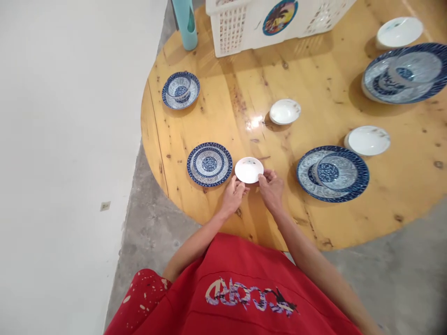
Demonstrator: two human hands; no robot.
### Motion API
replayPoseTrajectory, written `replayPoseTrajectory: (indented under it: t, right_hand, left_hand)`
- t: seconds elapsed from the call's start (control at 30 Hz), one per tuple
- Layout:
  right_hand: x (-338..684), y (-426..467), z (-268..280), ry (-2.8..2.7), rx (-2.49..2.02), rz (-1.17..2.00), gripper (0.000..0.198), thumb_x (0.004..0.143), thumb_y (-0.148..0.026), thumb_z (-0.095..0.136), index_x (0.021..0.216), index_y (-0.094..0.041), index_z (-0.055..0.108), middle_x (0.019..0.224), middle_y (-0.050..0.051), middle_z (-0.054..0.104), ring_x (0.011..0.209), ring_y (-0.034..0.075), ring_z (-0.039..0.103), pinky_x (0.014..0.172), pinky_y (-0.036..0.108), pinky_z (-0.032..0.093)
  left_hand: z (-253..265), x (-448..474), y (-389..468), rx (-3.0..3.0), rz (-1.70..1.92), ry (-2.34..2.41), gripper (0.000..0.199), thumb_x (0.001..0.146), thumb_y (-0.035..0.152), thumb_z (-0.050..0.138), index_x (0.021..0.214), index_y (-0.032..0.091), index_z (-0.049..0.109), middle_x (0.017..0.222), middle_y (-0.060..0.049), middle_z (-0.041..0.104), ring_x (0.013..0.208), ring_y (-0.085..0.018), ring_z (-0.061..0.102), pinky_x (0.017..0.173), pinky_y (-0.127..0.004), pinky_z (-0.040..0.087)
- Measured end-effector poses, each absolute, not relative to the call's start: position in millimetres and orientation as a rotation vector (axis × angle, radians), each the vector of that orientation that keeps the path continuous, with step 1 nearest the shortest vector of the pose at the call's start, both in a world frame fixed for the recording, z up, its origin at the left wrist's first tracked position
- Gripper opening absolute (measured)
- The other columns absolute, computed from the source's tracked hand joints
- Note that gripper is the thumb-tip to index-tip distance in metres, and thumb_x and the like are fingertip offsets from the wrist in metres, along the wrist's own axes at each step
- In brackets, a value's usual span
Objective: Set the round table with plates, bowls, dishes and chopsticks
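Note:
A small white bowl [249, 170] is held between my two hands near the front of the round wooden table. My left hand [233, 195] has its fingers closed at the bowl's lower left edge. On the other side, my right hand [271, 188] pinches the right rim, thumb on top. Just left of the bowl lies a blue-patterned plate [191, 173] with a matching blue-and-white bowl [209, 164] at its centre. To the right, another blue-rimmed plate [361, 184] carries a blue-and-white bowl [337, 173]. Whether the white bowl touches the table is hidden.
White bowls [285, 111] [368, 141] [400, 32] stand around the wooden table [237, 135]. More plate-and-bowl sets [181, 90] [405, 74] sit farther back. A white plastic basket [244, 28] and a light-blue holder [186, 28] stand at the far edge. A white wall [63, 139] rises left.

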State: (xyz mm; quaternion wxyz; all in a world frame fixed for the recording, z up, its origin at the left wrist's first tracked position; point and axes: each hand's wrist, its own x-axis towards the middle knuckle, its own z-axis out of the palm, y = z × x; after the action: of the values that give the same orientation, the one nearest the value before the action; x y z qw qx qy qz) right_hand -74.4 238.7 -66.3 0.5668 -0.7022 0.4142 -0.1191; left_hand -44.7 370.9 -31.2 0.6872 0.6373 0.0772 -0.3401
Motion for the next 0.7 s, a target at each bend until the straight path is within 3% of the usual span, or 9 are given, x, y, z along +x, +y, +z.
replayPoseTrajectory:
  t: [0.4,0.57,0.7]
  right_hand:
    - [-90,230,-55,0.967,-1.641,-0.212,0.033,0.081,-0.050,0.060,0.095,-0.020,0.063,0.078,0.007,0.069,0.065,0.023,0.068,0.066,0.040,0.059]
    - [-88,215,-50,1.015,-1.576,-0.283,0.036,0.074,-0.049,0.065,0.097,-0.022,0.059,0.082,0.006,0.070,0.068,0.026,0.070,0.070,0.044,0.061]
    - [-70,192,-34,1.007,-1.632,-0.383,0.035,0.067,-0.044,0.065,0.093,-0.022,0.059,0.079,0.007,0.068,0.065,0.028,0.070,0.076,0.050,0.061]
  left_hand:
    - [-40,-54,374,1.543,-0.777,0.126,0.036,0.094,0.028,0.052,0.128,0.018,0.056,0.100,-0.006,0.070,0.085,-0.017,0.067,0.075,-0.026,0.050]
    - [-29,-60,389,1.714,-0.796,-0.009,0.041,0.093,0.029,0.049,0.132,0.018,0.054,0.097,-0.006,0.072,0.084,-0.019,0.068,0.076,-0.029,0.052]
    - [-1,-57,396,1.798,-0.847,-0.175,0.034,0.093,0.031,0.047,0.120,0.018,0.064,0.087,-0.005,0.074,0.079,-0.019,0.069,0.076,-0.029,0.053]
